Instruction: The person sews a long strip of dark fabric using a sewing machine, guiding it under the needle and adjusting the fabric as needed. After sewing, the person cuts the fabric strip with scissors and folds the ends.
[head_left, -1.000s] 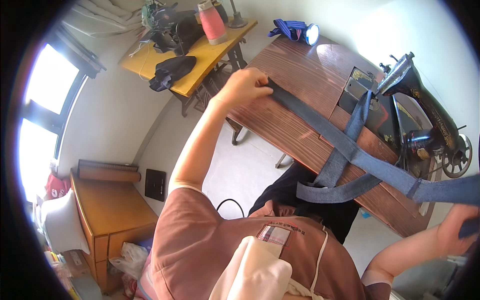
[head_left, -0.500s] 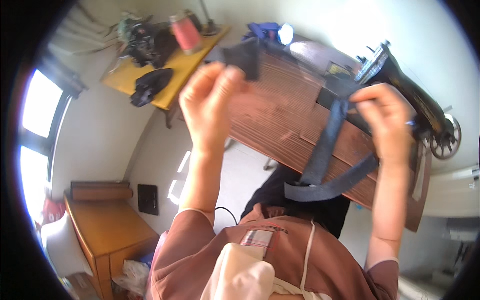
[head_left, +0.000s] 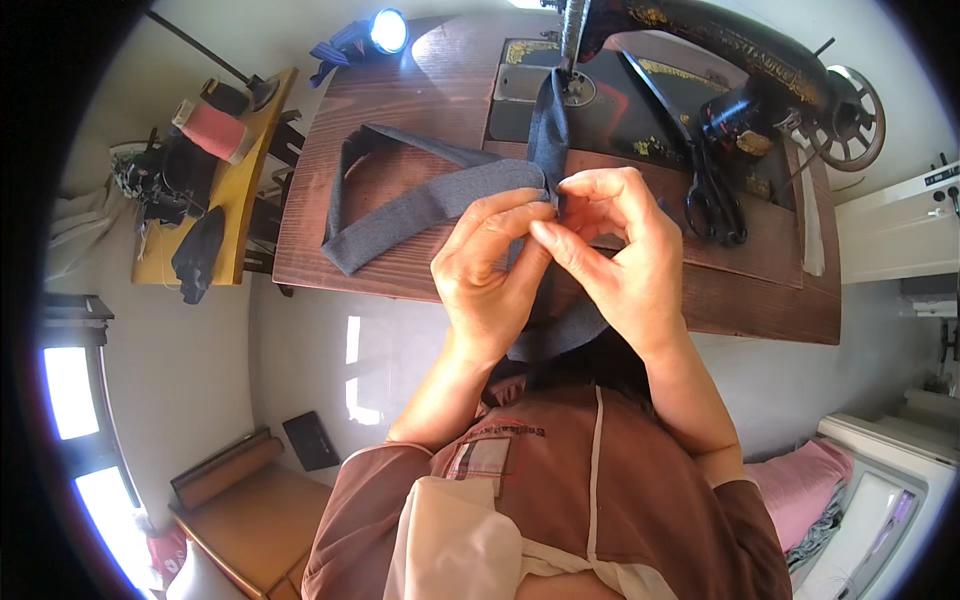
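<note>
A long dark grey fabric strip (head_left: 425, 205) lies folded on the wooden table, one stretch running up to the needle area of a black sewing machine (head_left: 720, 50). My left hand (head_left: 490, 265) pinches the strip near the table's front edge. Close against it, my right hand (head_left: 620, 255) pinches the same spot, thumb and fingertips meeting the left hand's. The fingers partly hide the fabric between them. Below the hands another loop of the strip hangs past the edge toward my lap. Black scissors (head_left: 712, 200) rest to the right of my right hand.
The wooden table (head_left: 390, 90) carries a lit lamp (head_left: 388, 32) at its far left. A yellow side table (head_left: 245, 200) on the left holds a pink thread cone (head_left: 212, 130) and dark cloth. The machine's handwheel (head_left: 850, 120) is at the right. A brown cabinet (head_left: 250, 520) stands lower left.
Both hands have come together from far apart, and now pinch the strip at one place. Fabric that my left hand held up now lies on the table. The view has turned.
</note>
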